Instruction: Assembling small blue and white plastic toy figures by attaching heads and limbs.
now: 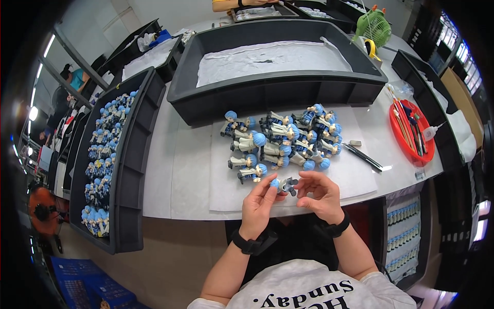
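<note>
My left hand [260,203] holds a small figurine [283,185] by its blue-haired head end, between thumb and fingers. The figurine lies sideways, its dark shoes pointing right. My right hand [320,194] is just beyond those shoes, fingers curved and thumb apart, with nothing visible between them. Beyond both hands, a cluster of similar blue-haired figurines [280,136] in pale and dark blue clothes lies on a white sheet [195,177] on the table. Most of them lie on their sides, heads toward the right.
A large black tray [278,87] with white cloth stands behind the figurines. At left is a black crate [128,170] full of figurines. On the right are pens [363,157], a red basket [399,139] of brushes, and a green fan [373,28]. Below the table edge, a drawer-like tray [404,234] holds figurine rows.
</note>
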